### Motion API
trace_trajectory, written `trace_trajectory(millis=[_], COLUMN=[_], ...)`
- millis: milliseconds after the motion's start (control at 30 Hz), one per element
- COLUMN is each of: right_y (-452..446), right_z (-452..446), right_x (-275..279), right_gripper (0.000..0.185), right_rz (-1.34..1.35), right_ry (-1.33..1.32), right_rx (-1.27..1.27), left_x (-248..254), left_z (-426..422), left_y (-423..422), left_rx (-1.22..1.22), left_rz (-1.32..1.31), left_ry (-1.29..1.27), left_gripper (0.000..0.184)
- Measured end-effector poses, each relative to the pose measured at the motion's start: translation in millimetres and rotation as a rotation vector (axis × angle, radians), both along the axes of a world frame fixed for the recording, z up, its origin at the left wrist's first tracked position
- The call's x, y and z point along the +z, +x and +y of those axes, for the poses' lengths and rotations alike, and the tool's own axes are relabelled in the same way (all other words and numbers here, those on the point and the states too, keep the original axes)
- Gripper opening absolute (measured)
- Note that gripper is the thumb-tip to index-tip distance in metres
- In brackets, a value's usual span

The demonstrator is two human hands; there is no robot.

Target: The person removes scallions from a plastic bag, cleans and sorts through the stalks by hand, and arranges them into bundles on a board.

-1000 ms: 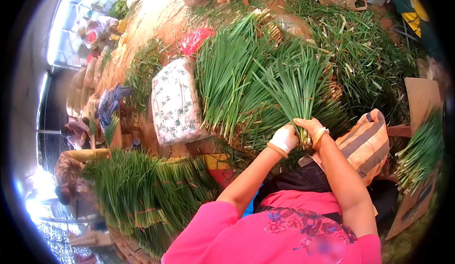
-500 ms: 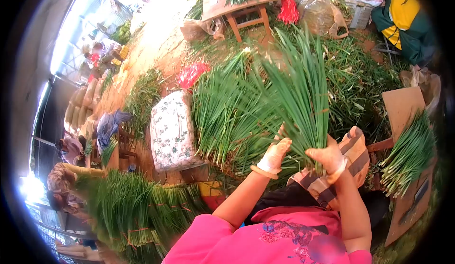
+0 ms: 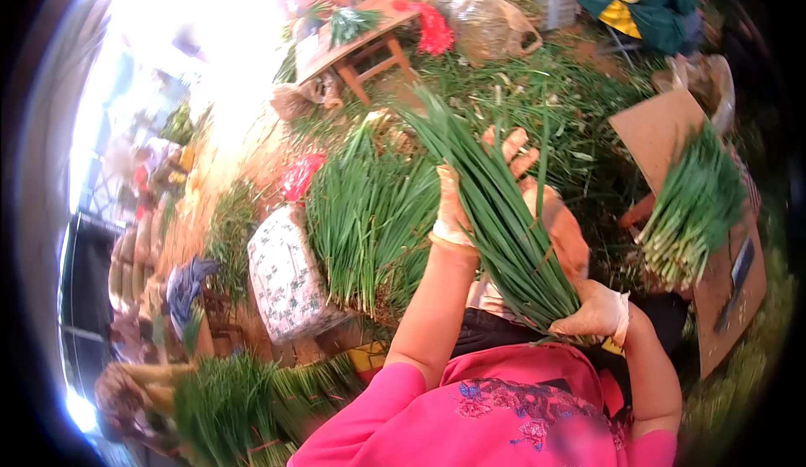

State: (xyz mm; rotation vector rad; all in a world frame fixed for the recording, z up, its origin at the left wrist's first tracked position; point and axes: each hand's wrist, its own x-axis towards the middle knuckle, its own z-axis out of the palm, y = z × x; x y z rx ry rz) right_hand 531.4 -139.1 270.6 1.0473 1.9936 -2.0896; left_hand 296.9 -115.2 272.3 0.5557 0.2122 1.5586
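A bunch of long green stalks [image 3: 504, 232] slants across my lap, its leafy tips up and to the left. My right hand [image 3: 594, 312], in a pale glove, is closed round the lower end of the bunch. Against the left side of the leaves stands my left hand [image 3: 453, 207], gloved and upright with its fingers stretched out. Part of its fingers is hard to separate from the leaves. Beyond the bunch, a striped cloth [image 3: 561, 230] lies over my lap. To the left is a large heap of similar stalks [image 3: 361, 224].
A floral-patterned bundle [image 3: 290, 274] sits left of the heap. On the right, a board [image 3: 718, 299] bears another bunch [image 3: 693, 207] and a knife [image 3: 735, 274]. A wooden table [image 3: 369, 39] and a plastic bag [image 3: 483, 18] stand ahead. Other people are at the far left and top.
The view has turned rightward. The bunch has been lifted from the heap and tilted over my lap. My left hand has let go of its base and moved up beside the leaves.
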Motion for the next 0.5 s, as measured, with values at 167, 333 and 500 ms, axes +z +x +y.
trace_trajectory(millis=[167,333,500], right_y=[36,98,164], right_z=[-3,-4,-11], right_x=[-6,-52,-111], right_gripper=[0.052,0.022,0.014], right_rz=[-0.161,-0.285,-0.763], right_ry=[0.272,0.430,0.659], right_rx=[-0.075,-0.309,-0.092], left_x=[26,24,42], left_z=[-3,13,7], left_y=[14,-24,-56], left_rx=[0.121,0.253,0.410], left_rz=[0.368,0.031,0.029], left_ry=[-0.017,0.039,0.023], left_gripper=[0.060,0.016,0.015])
